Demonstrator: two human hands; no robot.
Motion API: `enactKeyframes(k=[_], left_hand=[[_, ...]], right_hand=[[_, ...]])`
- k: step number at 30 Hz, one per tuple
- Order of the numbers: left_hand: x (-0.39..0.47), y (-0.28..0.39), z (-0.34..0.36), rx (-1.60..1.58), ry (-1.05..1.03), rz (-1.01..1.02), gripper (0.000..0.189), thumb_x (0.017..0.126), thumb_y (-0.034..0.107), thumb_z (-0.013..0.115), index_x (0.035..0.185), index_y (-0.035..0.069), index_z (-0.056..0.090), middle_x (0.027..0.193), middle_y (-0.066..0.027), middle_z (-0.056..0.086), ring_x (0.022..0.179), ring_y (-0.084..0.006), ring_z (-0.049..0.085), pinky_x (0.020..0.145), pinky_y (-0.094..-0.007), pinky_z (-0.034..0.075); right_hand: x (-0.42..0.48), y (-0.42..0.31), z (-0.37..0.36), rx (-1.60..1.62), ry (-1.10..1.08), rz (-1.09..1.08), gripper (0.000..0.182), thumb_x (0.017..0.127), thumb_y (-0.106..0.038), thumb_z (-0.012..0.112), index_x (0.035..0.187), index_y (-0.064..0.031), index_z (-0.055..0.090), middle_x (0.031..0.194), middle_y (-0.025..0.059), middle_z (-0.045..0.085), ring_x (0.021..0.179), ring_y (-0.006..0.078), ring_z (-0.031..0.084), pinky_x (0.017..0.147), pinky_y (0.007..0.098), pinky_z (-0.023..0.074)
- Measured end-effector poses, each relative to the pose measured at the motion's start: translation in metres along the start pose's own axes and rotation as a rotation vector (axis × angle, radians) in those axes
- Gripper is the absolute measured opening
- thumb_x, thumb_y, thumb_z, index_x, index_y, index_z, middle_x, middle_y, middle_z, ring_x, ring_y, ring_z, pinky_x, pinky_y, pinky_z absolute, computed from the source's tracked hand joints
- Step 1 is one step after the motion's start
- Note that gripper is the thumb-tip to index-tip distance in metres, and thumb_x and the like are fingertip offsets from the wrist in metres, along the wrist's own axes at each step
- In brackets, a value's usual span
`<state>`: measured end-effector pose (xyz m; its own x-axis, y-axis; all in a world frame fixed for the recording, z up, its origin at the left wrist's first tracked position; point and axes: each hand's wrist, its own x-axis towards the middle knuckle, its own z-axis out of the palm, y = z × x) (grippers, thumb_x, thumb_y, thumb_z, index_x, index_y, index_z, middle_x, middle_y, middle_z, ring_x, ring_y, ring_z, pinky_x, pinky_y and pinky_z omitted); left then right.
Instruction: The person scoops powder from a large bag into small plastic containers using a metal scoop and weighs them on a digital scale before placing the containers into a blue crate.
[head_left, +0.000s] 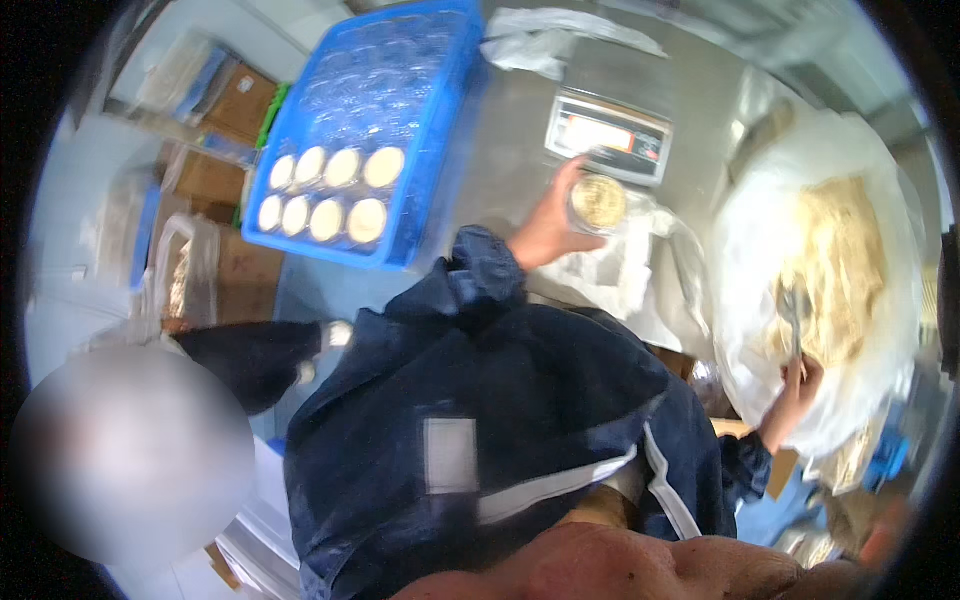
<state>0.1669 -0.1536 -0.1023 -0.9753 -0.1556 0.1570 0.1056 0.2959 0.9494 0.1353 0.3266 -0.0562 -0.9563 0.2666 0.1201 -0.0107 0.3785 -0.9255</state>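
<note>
My left hand is closed around a round clear container filled with pale yellow, powdery or granular contents. It is just on the near side of a digital scale with a metal platform. Off to the right, my right hand grips the handle of a metal spoon. The spoon's bowl touches a heap of beige powder inside a large bag of translucent white plastic. A blue plastic crate at the left has several filled round containers in its nearer part.
Crumpled white material lies at the near edge of the metal table, and more plastic lies behind the scale. Cardboard boxes stand on shelving at the left. Another person in dark sleeves is at the lower left.
</note>
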Motion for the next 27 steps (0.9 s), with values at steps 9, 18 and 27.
enactKeyframes(k=[9,18,27], left_hand=[[0.098,0.031,-0.035,0.057,0.125,0.140,0.125,0.064,0.022,0.097,0.159,0.007,0.018,0.150,-0.0214,0.043,0.140,-0.0335,0.044,0.118,-0.0415,0.034],[0.207,0.009,-0.050,0.144,0.181,0.180,0.125,0.062,0.018,0.095,0.157,0.001,0.017,0.140,-0.0237,0.047,0.127,-0.0326,0.054,0.110,-0.0390,0.045],[0.250,-0.002,-0.023,0.102,0.142,0.150,0.135,0.055,0.030,0.098,0.157,-0.003,0.016,0.147,-0.0277,0.044,0.140,-0.0407,0.042,0.119,-0.0440,0.036]], right_hand=[[-0.001,-0.007,-0.001,-0.003,-0.007,0.039,0.019,0.100,-0.013,0.066,0.115,-0.0027,0.059,0.100,0.0033,0.058,0.083,0.0121,0.055,0.078,0.0277,0.0457],[0.009,0.004,-0.003,0.002,-0.027,0.042,0.023,0.096,-0.006,0.068,0.116,-0.0004,0.056,0.104,0.0057,0.061,0.075,0.0120,0.060,0.070,0.0252,0.0477],[-0.008,0.003,-0.016,-0.046,-0.021,0.048,0.020,0.101,-0.015,0.066,0.115,-0.0030,0.057,0.105,0.0039,0.055,0.082,0.0125,0.051,0.075,0.0276,0.0450]])
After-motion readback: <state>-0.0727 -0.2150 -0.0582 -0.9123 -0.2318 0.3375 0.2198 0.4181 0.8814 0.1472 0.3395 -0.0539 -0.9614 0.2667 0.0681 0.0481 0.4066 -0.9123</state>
